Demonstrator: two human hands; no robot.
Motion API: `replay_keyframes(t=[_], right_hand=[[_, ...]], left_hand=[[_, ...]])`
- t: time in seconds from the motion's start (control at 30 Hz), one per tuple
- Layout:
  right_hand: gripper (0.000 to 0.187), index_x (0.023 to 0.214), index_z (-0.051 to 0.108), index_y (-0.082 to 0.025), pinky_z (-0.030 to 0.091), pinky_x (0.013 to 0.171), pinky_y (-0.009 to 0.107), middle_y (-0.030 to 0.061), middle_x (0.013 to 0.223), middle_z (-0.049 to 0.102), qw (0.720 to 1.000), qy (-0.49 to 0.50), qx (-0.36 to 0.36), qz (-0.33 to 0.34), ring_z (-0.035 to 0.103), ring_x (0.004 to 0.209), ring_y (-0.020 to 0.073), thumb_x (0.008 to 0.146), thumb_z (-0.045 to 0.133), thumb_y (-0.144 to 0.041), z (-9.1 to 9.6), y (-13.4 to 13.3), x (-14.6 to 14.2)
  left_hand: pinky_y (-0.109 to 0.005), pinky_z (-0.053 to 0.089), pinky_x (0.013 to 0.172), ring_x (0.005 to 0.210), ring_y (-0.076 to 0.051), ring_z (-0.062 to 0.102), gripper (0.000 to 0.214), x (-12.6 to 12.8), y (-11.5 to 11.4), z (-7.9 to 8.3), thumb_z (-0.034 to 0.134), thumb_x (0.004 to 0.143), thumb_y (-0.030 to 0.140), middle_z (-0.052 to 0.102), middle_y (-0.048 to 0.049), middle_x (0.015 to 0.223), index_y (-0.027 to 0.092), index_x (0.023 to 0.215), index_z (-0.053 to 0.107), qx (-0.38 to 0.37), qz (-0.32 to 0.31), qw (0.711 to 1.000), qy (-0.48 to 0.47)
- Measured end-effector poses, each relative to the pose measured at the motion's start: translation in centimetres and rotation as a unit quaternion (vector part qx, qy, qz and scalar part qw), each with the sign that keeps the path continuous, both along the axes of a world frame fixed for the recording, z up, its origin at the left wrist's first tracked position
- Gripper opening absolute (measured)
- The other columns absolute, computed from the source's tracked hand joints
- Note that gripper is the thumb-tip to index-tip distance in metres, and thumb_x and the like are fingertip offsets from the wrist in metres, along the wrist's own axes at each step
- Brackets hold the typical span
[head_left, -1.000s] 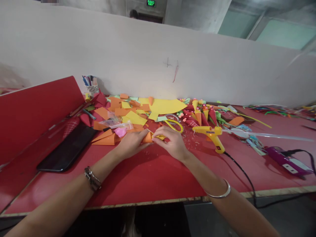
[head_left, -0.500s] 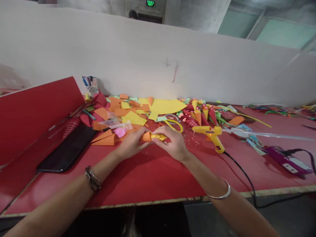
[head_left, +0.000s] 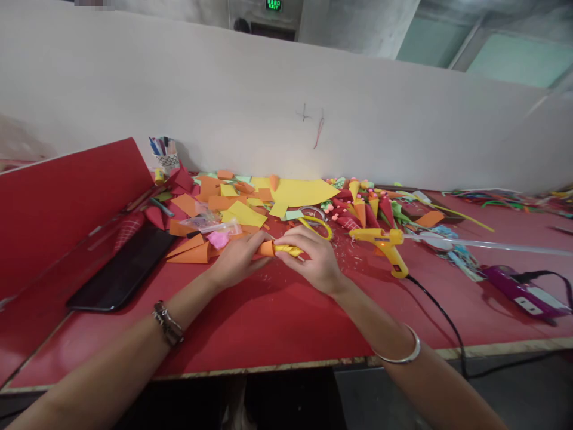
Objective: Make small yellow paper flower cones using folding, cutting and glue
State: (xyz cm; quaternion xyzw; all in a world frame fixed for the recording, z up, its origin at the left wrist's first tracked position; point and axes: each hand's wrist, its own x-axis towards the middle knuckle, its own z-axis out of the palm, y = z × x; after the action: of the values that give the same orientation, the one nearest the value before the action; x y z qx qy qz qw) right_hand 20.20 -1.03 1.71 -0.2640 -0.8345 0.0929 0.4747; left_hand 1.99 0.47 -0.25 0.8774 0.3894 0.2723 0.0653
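My left hand [head_left: 237, 258] is closed around an orange paper cone [head_left: 267, 248] held just above the red table [head_left: 277, 316]. My right hand [head_left: 313, 258] pinches a rolled yellow paper piece [head_left: 289, 250] that sticks out of the cone's open end. Both hands meet near the middle of the table, in front of a heap of paper scraps.
A yellow glue gun [head_left: 384, 243] with a black cord stands right of my hands. Yellow-handled scissors [head_left: 316, 226] lie just behind them. Orange and yellow paper pieces [head_left: 250, 200], finished cones [head_left: 362, 206], a black phone [head_left: 123, 269], a pen cup [head_left: 165, 155] and a purple device [head_left: 521, 292] surround them.
The yellow roll has turned slightly and sits a bit further into the orange cone. My hands stay in almost the same place.
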Motion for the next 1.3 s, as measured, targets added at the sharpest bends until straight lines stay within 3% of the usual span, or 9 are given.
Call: replay_keyframes(t=[0.13, 0.4, 0.67, 0.87, 1.1, 1.3], right_hand=[[0.010, 0.088, 0.057, -0.022, 0.046, 0.072, 0.028, 0.0020, 0.084, 0.056, 1.000, -0.001, -0.010, 0.002, 0.055, 0.079, 0.0134, 0.079, 0.053, -0.020, -0.09, 0.04, -0.01], [0.009, 0.087, 0.056, -0.022, 0.045, 0.073, 0.028, 0.0020, 0.086, 0.054, 0.998, -0.040, -0.028, 0.037, 0.053, 0.081, 0.0128, 0.081, 0.050, -0.019, -0.27, 0.08, 0.07], [0.009, 0.087, 0.057, -0.020, 0.044, 0.071, 0.025, 0.0028, 0.087, 0.052, 0.996, -0.064, -0.035, 0.055, 0.052, 0.080, 0.0124, 0.082, 0.049, -0.020, -0.09, 0.07, 0.23], [0.010, 0.086, 0.059, -0.020, 0.044, 0.071, 0.025, 0.0024, 0.086, 0.052, 0.997, -0.043, -0.028, 0.059, 0.052, 0.080, 0.0119, 0.081, 0.050, -0.021, -0.33, 0.12, 0.18], [0.019, 0.096, 0.055, -0.022, 0.044, 0.076, 0.029, 0.0023, 0.090, 0.054, 0.997, -0.020, -0.050, 0.054, 0.053, 0.085, 0.0140, 0.078, 0.055, -0.024, -0.10, -0.06, 0.11], [0.027, 0.101, 0.053, -0.023, 0.046, 0.072, 0.030, 0.0031, 0.092, 0.056, 0.995, 0.013, -0.083, 0.048, 0.054, 0.082, 0.0149, 0.075, 0.057, -0.026, 0.15, -0.21, 0.11]], left_hand=[[-0.021, 0.037, 0.059, 0.069, -0.014, 0.055, 0.015, 0.03, -0.07, 0.05, 0.047, 0.080, 0.030, 0.058, -0.0012, 0.079, 0.018, 0.089, 0.045, 0.009, 0.001, 1.000, -0.004], [-0.019, 0.037, 0.057, 0.064, -0.011, 0.052, 0.010, 0.18, -0.12, -0.15, 0.051, 0.072, 0.017, 0.056, 0.0031, 0.072, 0.018, 0.080, 0.046, -0.072, -0.004, 0.996, -0.045], [-0.018, 0.036, 0.054, 0.060, -0.009, 0.049, 0.008, 0.33, 0.04, -0.27, 0.051, 0.070, 0.018, 0.052, 0.0043, 0.067, 0.018, 0.074, 0.044, -0.095, -0.008, 0.992, -0.082], [-0.018, 0.037, 0.055, 0.061, -0.009, 0.050, 0.007, 0.46, -0.10, -0.05, 0.049, 0.069, 0.015, 0.055, 0.0037, 0.069, 0.017, 0.075, 0.046, -0.108, -0.026, 0.990, -0.086], [-0.019, 0.036, 0.056, 0.062, -0.011, 0.051, 0.006, 0.22, -0.17, 0.30, 0.049, 0.071, 0.018, 0.056, 0.0023, 0.069, 0.017, 0.076, 0.051, -0.079, -0.005, 0.995, -0.058], [-0.022, 0.039, 0.061, 0.068, -0.013, 0.053, 0.015, 0.18, -0.03, 0.23, 0.050, 0.070, 0.019, 0.060, 0.0002, 0.076, 0.016, 0.084, 0.055, -0.125, -0.019, 0.987, -0.099]])
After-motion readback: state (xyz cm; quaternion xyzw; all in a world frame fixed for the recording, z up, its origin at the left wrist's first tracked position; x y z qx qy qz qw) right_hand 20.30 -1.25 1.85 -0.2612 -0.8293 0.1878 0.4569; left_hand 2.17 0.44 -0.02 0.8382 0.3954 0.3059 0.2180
